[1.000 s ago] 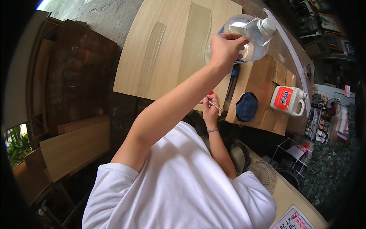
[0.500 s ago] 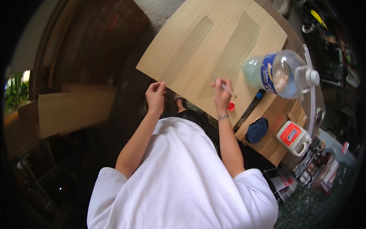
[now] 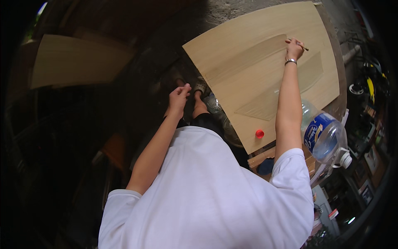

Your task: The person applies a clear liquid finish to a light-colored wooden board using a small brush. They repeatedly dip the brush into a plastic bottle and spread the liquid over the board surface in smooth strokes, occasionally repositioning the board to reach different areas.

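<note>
My right hand [image 3: 294, 50] reaches over the far part of a pale plywood sheet [image 3: 224, 47]. It is closed round a thin paintbrush [image 3: 305, 48], whose slim shaft sticks out past the fingers; the bristles are hard to make out. By that hand ends a long darker, wet-looking band [image 3: 248, 59] with streaks along it. A second darker patch [image 3: 259, 108] lies nearer and to the right, partly covered by my right forearm. My left hand [image 3: 179, 98] hangs off the sheet's left edge, fingers pressed together, with nothing seen in them.
A red cap [image 3: 259, 134] lies near the sheet's front corner. On the right a large clear bottle with a blue label [image 3: 319, 128] lies on its side. Dark blue cloth [image 3: 265, 167] rests on cardboard [image 3: 256, 159]. Another board [image 3: 74, 62] stands far left.
My right hand has moved from the sheet's near edge to its far part, carrying the paintbrush. The view has shifted, and my left hand stays off the sheet's left side.
</note>
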`<action>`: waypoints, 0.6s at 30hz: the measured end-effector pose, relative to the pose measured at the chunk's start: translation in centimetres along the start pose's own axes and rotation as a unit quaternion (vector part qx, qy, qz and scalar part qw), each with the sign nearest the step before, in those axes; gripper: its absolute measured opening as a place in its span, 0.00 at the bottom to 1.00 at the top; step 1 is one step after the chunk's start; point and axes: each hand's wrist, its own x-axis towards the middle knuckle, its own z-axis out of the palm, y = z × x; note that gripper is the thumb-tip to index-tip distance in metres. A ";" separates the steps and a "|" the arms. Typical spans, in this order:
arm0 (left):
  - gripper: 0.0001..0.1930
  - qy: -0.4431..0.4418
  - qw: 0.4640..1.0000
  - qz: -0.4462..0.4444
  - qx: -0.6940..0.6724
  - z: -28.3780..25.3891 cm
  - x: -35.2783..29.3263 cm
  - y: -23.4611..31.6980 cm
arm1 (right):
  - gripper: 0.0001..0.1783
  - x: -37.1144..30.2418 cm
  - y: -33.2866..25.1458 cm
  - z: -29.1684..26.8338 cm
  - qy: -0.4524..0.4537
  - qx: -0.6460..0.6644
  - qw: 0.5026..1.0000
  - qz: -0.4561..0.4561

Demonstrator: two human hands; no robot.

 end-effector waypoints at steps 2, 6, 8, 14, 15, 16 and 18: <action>0.16 -0.030 0.999 -0.017 -0.034 1.2 -0.1 -0.2 | 0.08 0.1 0.2 0.1 0.003 -0.041 0.999 -0.012; 0.15 -0.076 0.997 0.009 -0.025 3.6 0.0 -0.4 | 0.05 0.7 0.3 0.1 -0.019 -0.031 0.999 -0.021; 0.15 -0.065 0.997 0.011 -0.043 4.7 0.4 -0.4 | 0.04 0.9 0.3 0.1 -0.027 -0.018 0.999 -0.014; 0.13 -0.030 0.997 0.023 -0.067 6.5 0.8 -1.1 | 0.05 0.5 0.0 0.4 -0.039 0.022 0.999 0.031; 0.13 -0.030 0.997 0.026 -0.070 6.6 0.9 -1.3 | 0.05 0.3 -0.2 0.5 -0.040 0.011 0.999 0.029; 0.12 -0.026 0.996 0.018 -0.079 6.6 1.0 -1.4 | 0.05 0.0 -0.4 0.6 -0.036 0.009 0.999 0.027; 0.10 -0.021 0.995 0.012 -0.101 6.4 1.3 -1.8 | 0.06 -0.5 -1.2 0.7 -0.039 0.019 0.999 0.025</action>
